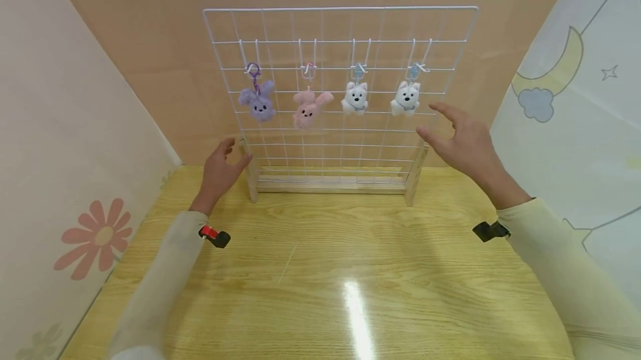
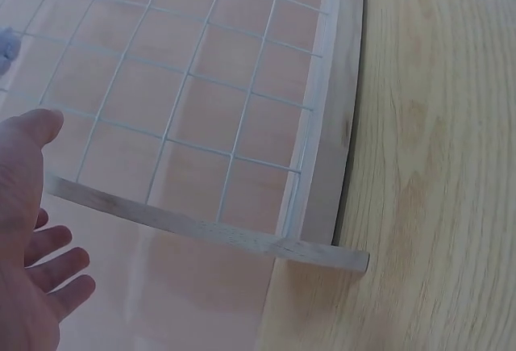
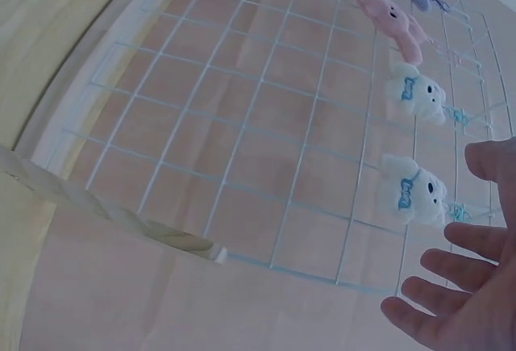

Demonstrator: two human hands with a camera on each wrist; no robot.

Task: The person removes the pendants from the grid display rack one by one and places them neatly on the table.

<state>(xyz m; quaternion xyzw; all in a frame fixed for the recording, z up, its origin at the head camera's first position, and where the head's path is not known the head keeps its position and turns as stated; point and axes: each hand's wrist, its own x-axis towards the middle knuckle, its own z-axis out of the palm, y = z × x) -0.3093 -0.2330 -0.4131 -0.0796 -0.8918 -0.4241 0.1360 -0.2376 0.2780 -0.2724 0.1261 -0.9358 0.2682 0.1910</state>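
Note:
Four-sided white wire grid rack [image 1: 340,8] stands upright at the table's back, with plush keychains hanging from its hooks. From left to right these are a purple bunny [image 1: 261,106], a pink bunny [image 1: 306,111], a white dog [image 1: 355,97] and another white dog [image 1: 406,97]. My left hand [image 1: 220,169] hovers beside the rack's lower left post, fingers relaxed and holding nothing. On the other side my right hand [image 1: 466,140] is raised near the right white dog, thumb and fingers apart and apparently not touching it. The right wrist view shows that dog [image 3: 413,194] close to the fingers.
A wooden base [image 1: 330,187] with two side posts supports the grid on the wood-grain table [image 1: 320,248]. Patterned panels [image 1: 591,93] rise at the right and left, and a plain tan backdrop [image 1: 150,70] stands behind the rack.

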